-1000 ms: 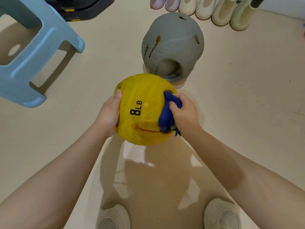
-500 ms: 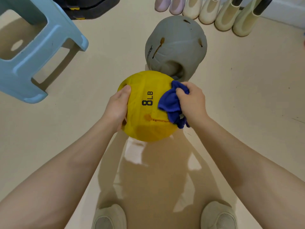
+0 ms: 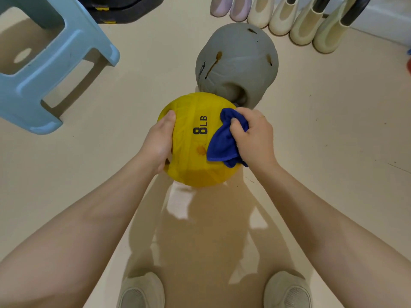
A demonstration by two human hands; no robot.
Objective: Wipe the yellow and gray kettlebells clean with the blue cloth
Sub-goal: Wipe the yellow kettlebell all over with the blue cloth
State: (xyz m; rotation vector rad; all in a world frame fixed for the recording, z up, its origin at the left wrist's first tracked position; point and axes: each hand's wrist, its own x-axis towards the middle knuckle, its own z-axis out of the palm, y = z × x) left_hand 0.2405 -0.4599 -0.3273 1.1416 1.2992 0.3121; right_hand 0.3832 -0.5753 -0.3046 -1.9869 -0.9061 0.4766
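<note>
The yellow kettlebell [image 3: 191, 161], marked 8 LB, is held above the floor in front of me. My left hand [image 3: 159, 143] grips its left side. My right hand [image 3: 253, 136] is closed on the bunched blue cloth [image 3: 222, 143] and presses it against the kettlebell's right face. A small orange-brown stain shows on the yellow surface just left of the cloth. Behind it the gray kettlebell [image 3: 238, 61] rests on the floor, with dark brown drip stains on its top and side; its lower front is partly hidden by the yellow one.
A light blue plastic stool [image 3: 55, 63] stands at the left. A row of pale boots [image 3: 289, 16] lines the far wall, with a black item [image 3: 124, 7] at the top left. My two shoes [image 3: 142, 290] stand at the bottom edge on the beige floor.
The cloth has swept left across the yellow kettlebell's face, and the long brown streak has shrunk to a small spot. The kettlebell has been lifted slightly away from me.
</note>
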